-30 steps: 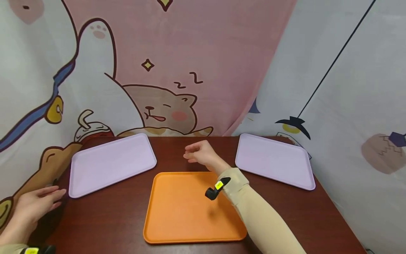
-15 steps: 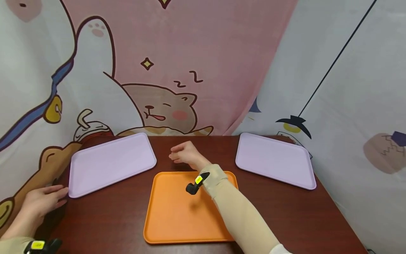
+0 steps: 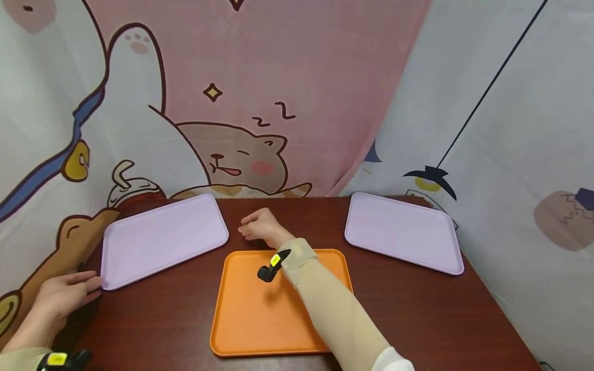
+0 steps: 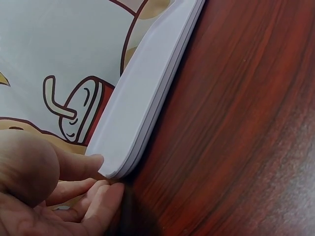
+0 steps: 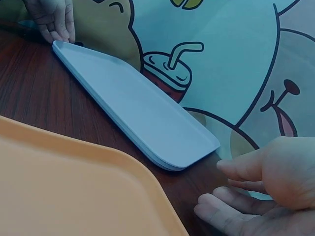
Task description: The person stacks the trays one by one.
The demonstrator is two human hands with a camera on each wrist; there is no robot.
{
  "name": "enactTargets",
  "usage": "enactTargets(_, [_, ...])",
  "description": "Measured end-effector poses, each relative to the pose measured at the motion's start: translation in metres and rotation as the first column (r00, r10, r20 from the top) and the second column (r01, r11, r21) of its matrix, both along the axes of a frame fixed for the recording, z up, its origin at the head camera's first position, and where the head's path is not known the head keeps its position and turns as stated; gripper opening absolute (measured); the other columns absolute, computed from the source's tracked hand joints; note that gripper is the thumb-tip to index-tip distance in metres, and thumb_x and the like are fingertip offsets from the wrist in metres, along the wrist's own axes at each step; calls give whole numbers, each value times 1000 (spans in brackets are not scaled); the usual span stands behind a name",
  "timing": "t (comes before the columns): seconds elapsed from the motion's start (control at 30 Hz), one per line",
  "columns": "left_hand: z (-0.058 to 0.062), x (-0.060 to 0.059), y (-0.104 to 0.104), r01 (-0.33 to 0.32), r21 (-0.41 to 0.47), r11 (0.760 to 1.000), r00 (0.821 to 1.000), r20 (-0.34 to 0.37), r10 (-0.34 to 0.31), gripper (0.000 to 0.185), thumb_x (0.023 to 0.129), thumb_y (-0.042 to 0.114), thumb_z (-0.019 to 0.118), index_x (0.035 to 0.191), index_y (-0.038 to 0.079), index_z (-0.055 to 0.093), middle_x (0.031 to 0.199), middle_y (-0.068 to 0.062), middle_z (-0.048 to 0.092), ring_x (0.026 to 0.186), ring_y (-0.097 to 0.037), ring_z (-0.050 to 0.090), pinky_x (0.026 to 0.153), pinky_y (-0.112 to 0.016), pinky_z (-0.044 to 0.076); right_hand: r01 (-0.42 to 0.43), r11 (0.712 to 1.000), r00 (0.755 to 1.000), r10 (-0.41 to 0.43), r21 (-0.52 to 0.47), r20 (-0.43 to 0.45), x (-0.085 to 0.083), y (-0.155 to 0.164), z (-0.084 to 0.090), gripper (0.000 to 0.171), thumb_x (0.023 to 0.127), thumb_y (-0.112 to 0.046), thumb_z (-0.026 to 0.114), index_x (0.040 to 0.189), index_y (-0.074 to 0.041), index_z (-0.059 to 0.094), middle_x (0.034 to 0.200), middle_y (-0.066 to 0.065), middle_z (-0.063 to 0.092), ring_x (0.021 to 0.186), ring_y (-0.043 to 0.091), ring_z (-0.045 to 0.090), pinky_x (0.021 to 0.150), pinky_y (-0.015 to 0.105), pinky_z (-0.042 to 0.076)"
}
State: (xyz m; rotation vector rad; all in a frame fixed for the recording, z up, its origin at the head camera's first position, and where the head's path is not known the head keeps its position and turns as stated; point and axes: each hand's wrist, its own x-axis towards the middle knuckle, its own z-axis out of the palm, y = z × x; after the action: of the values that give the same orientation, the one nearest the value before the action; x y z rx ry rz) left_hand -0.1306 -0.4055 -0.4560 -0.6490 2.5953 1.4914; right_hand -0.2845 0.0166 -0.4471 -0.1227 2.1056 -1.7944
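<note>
Two hands flank the left tray (image 3: 162, 237) at the desk's (image 3: 417, 309) far-left corner: left hand (image 3: 65, 296) touches its near corner with straight fingers, right hand (image 3: 260, 226), loosely curled and empty, hovers just off its right end. Thin, stiff, likely light and slick; best gripped under opposite rims.

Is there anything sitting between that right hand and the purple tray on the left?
Nothing visible does. The right hand hovers over bare brown table just beyond the orange tray, with only open wood between its fingers and the left purple tray. The left hand touches that tray's far corner.
</note>
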Motion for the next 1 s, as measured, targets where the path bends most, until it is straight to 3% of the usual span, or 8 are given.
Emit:
enactTargets(0.13, [2,-1,2,-5,11,1000,1000,-1,5,63,103,7,66,141,-33,35,120,-41,61,74,1,66,72,-31,64,-7,1000,1000,7,8,14,-1,-10,0,35,94,4,76,126,15,68,99,13,74,95,30,75,84,39,64])
enactTargets(0.27, [3,-3,3,9,31,999,1000,0,-9,64,104,6,65,142,-33,33,107,-24,70,75,0,67,73,-32,64,23,999,999,-24,30,26,0,-18,-1,31,93,6,76,122,14,70,97,13,72,90,28,74,83,38,64])
enactTargets(0.47, [6,-4,2,42,47,998,999,24,-43,62,104,5,63,142,-33,32,98,-13,71,76,-2,69,73,-32,64,48,998,998,-50,51,31,3,-26,-5,27,92,8,76,118,13,71,96,13,70,93,29,75,84,38,63])
enactTargets(0.8, [6,-5,-1,70,94,993,997,35,-73,58,104,-1,62,140,-36,32,95,-6,70,77,-4,69,74,-32,64,65,995,998,-66,73,19,3,-42,-9,24,89,10,77,112,13,74,97,11,66,87,23,74,81,34,64])
enactTargets(1.0, [4,-8,-4,72,80,994,995,63,-77,58,103,0,64,139,-35,34,94,-7,71,76,-7,70,71,-32,63,123,989,992,-125,76,21,6,-50,-10,20,86,13,78,106,12,75,93,11,65,82,23,74,78,34,64])
